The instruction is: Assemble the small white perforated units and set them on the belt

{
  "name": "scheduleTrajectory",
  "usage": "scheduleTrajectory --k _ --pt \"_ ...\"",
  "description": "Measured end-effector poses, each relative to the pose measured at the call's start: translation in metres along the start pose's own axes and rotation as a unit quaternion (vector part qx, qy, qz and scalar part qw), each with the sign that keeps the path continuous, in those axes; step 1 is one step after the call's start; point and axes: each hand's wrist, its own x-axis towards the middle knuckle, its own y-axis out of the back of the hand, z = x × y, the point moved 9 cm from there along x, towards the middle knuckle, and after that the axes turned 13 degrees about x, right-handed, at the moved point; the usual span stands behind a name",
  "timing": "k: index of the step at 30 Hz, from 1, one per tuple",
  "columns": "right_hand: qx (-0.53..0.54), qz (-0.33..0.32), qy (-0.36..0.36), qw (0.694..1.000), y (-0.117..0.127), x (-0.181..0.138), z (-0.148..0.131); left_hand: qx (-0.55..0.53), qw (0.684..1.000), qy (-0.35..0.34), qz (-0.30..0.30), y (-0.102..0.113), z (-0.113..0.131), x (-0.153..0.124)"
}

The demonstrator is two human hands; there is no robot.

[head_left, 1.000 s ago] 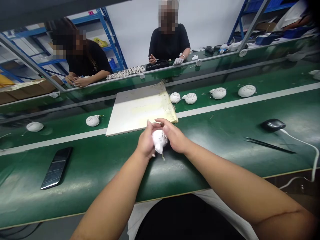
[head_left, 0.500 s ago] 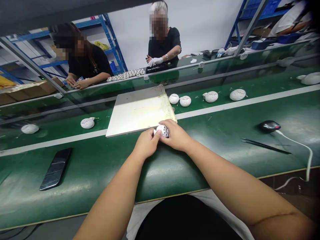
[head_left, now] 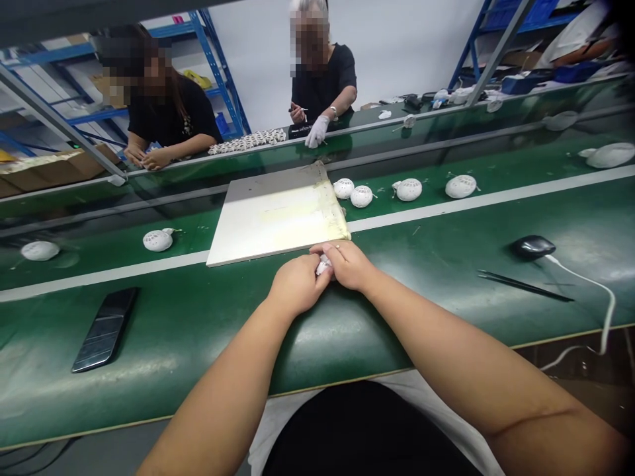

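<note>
My left hand [head_left: 296, 285] and my right hand [head_left: 346, 264] meet over the near green bench, both closed round a small white round part [head_left: 323, 266] that shows only as a sliver between the fingers. They sit just in front of the near edge of a grey-white board [head_left: 268, 218]. Beyond the board, several white perforated dome parts [head_left: 361, 196] lie on the green belt.
A black phone [head_left: 104, 328] lies at the near left. Black tweezers [head_left: 524, 285] and a black mouse [head_left: 533, 246] with a white cable lie at the right. More white dome parts [head_left: 157, 239] rest on the belt at left. Two people work across the line.
My hands have closed tighter round the white part and lowered it to the bench by the board; it is now almost hidden. The dome parts on the belt have drifted left.
</note>
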Motion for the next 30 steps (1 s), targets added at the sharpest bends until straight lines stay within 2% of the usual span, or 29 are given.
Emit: scheduleTrajectory --k 13,18,21,23,24,26,27,28,30 --pt "-0.043 0.037 -0.027 0.998 0.003 -0.006 0.005 0.097 0.995 -0.022 -0.022 -0.001 0.013 -0.003" --pt "-0.055 0.039 -0.032 0.997 0.005 -0.006 0.008 0.052 0.998 -0.025 -0.017 -0.003 0.016 -0.003" --pt "0.012 0.047 -0.018 0.999 0.008 -0.004 0.012 -0.052 0.998 -0.02 -0.001 -0.002 0.008 0.001" --pt "0.085 0.089 0.009 0.992 0.018 -0.003 0.013 -0.187 0.981 0.041 0.024 0.001 -0.021 0.008" --pt "0.115 0.113 0.019 0.987 0.023 -0.004 0.014 -0.263 0.958 0.108 0.046 0.003 -0.047 0.011" --pt "0.143 0.148 0.012 0.979 0.031 -0.004 0.018 -0.373 0.884 0.263 0.098 0.007 -0.11 0.009" --pt "0.139 0.159 -0.006 0.977 0.034 -0.004 0.021 -0.391 0.852 0.324 0.123 0.012 -0.141 0.006" --pt "0.127 0.168 -0.029 0.977 0.036 -0.004 0.025 -0.387 0.837 0.36 0.14 0.02 -0.167 0.005" --pt "0.089 0.185 -0.064 0.977 0.039 -0.003 0.031 -0.352 0.829 0.406 0.158 0.039 -0.213 0.001"
